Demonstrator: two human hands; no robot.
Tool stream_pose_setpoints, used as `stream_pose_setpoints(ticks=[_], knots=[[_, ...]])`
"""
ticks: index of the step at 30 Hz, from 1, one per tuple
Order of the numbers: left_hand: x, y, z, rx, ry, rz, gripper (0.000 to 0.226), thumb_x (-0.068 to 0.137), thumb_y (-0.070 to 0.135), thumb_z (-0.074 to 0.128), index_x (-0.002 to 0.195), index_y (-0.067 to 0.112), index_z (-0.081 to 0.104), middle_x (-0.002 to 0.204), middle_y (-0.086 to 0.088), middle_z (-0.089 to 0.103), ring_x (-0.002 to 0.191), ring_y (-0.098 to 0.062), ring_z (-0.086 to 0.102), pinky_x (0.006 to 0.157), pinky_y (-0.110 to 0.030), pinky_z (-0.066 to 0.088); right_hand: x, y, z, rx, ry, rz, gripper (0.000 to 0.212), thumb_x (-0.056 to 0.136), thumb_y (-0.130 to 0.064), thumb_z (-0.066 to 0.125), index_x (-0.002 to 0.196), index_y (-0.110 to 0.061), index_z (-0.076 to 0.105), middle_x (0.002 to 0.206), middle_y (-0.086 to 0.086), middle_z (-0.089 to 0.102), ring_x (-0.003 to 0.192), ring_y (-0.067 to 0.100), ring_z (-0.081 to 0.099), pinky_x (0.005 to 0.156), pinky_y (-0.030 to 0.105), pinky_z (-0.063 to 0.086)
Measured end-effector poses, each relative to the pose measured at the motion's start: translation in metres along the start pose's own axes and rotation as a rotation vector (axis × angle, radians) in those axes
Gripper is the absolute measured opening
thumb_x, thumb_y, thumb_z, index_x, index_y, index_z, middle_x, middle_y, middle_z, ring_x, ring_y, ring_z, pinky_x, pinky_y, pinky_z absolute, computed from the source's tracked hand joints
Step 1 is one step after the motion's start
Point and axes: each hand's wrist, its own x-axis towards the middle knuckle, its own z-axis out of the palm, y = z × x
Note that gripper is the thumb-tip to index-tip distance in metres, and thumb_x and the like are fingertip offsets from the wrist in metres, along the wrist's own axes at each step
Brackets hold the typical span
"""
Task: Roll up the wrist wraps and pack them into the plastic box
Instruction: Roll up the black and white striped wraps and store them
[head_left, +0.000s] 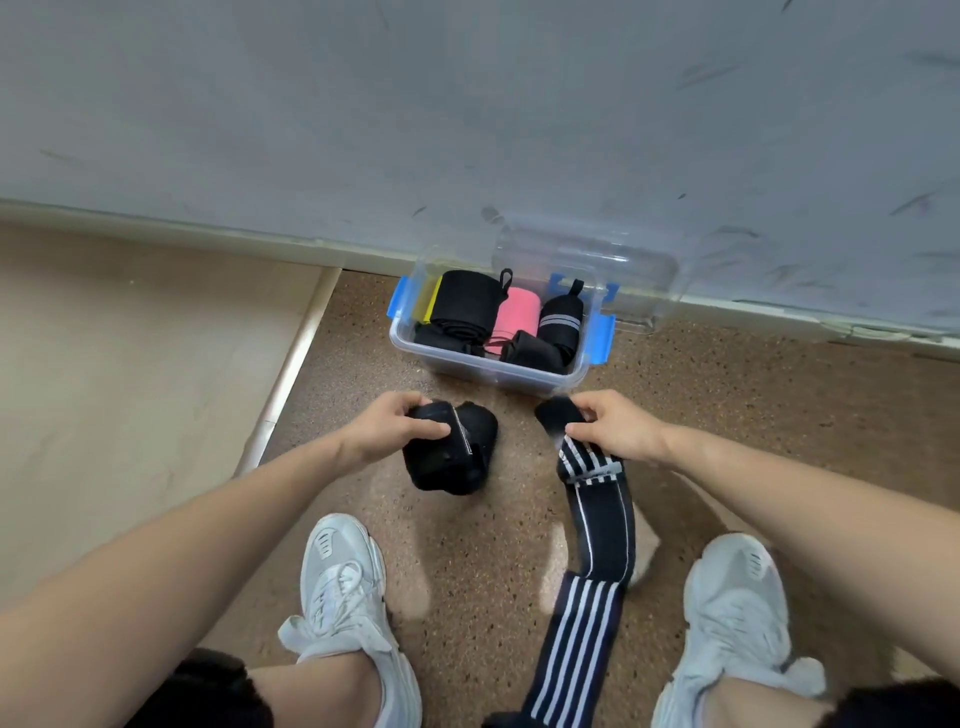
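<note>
A clear plastic box (447, 360) with blue latches stands open on the floor by the wall. Inside lie several rolled wraps, black ones, a pink one (515, 314) and a striped one (559, 323). My left hand (395, 426) grips a rolled black wrist wrap (451, 457) just in front of the box. My right hand (613, 425) pinches the black end of a long black wrap with white stripes (592, 551), which trails unrolled over the floor between my feet.
The box's clear lid (587, 267) leans against the grey wall behind it. My two white sneakers (343, 587) (737, 597) stand either side of the striped wrap. A beige floor area with a metal strip (291, 374) lies to the left.
</note>
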Motion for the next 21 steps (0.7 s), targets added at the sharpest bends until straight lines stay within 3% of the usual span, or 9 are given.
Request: stream_pose_setpoints(ticks=[2,5,7,8,10,12,15,19,21], knots=[[-0.014,0.019,-0.004,0.033,-0.016,0.035,0.009,0.09,0.011,0.075,0.087,0.012,0.066,0.082,-0.002,0.068,0.079,-0.014,0.065,0.071,-0.023,0.048,-0.014,-0.022,-0.013,0.08,0.008,-0.046,0.013,0.098,-0.012,0.064,0.102,0.0,0.068,0.072,0.006,0.057,0.065,0.013,0.053,0.066,0.035,0.045],[-0.043,0.052,-0.009,0.05,-0.031,0.097,0.007,0.091,0.01,0.074,0.095,0.005,0.072,0.084,0.0,0.072,0.082,-0.013,0.067,0.073,-0.02,0.05,-0.041,-0.054,-0.028,0.24,-0.063,-0.085,0.018,0.1,-0.006,0.06,0.113,0.003,0.068,0.08,0.005,0.069,0.077,0.016,0.066,0.077,0.032,0.054],[-0.064,0.074,-0.014,0.043,-0.033,0.169,0.013,0.091,0.007,0.073,0.104,0.006,0.076,0.089,0.0,0.076,0.086,-0.012,0.071,0.075,-0.019,0.052,-0.062,-0.074,-0.038,0.281,-0.084,-0.114,0.013,0.101,-0.004,0.058,0.092,-0.002,0.067,0.06,-0.011,0.062,0.058,0.002,0.06,0.063,0.018,0.05],[-0.074,0.085,-0.017,0.024,-0.022,0.206,0.015,0.092,0.006,0.072,0.106,0.008,0.077,0.091,-0.002,0.077,0.087,-0.012,0.072,0.076,-0.019,0.053,-0.072,-0.084,-0.043,0.29,-0.08,-0.127,0.021,0.101,-0.004,0.058,0.08,-0.009,0.06,0.051,-0.014,0.05,0.048,-0.001,0.048,0.056,0.017,0.042],[-0.095,0.106,-0.021,-0.023,0.027,0.278,0.015,0.093,0.007,0.071,0.106,0.008,0.077,0.096,-0.01,0.078,0.09,-0.015,0.072,0.082,-0.025,0.056,-0.093,-0.101,-0.053,0.334,-0.053,-0.162,0.031,0.1,-0.006,0.06,0.074,-0.016,0.048,0.049,-0.015,0.037,0.044,0.001,0.033,0.052,0.019,0.03],[-0.113,0.125,-0.023,-0.069,0.082,0.34,0.012,0.094,0.009,0.07,0.105,0.007,0.076,0.098,-0.015,0.077,0.088,-0.017,0.07,0.085,-0.03,0.054,-0.112,-0.118,-0.065,0.379,-0.027,-0.193,0.033,0.101,-0.006,0.059,0.072,-0.018,0.048,0.048,-0.015,0.04,0.044,0.0,0.035,0.05,0.016,0.031],[-0.134,0.153,-0.022,-0.131,0.137,0.4,0.007,0.097,0.011,0.068,0.095,0.008,0.075,0.086,-0.005,0.075,0.079,-0.014,0.068,0.075,-0.026,0.052,-0.139,-0.141,-0.079,0.38,0.029,-0.244,0.034,0.102,-0.011,0.06,0.07,-0.018,0.049,0.054,-0.011,0.041,0.049,0.003,0.038,0.051,0.019,0.032],[-0.152,0.18,-0.016,-0.157,0.147,0.451,0.015,0.099,0.014,0.066,0.099,0.001,0.073,0.089,-0.011,0.072,0.083,-0.025,0.063,0.078,-0.041,0.045,-0.168,-0.164,-0.094,0.396,0.099,-0.332,0.024,0.1,-0.017,0.063,0.099,0.007,0.063,0.081,0.013,0.058,0.076,0.022,0.052,0.072,0.033,0.041],[-0.157,0.192,-0.011,-0.182,0.155,0.484,0.014,0.099,0.013,0.066,0.1,0.001,0.073,0.09,-0.013,0.073,0.083,-0.027,0.063,0.076,-0.04,0.045,-0.178,-0.173,-0.102,0.412,0.127,-0.37,0.025,0.099,-0.017,0.065,0.105,0.007,0.065,0.085,0.015,0.06,0.079,0.023,0.054,0.076,0.035,0.043]])
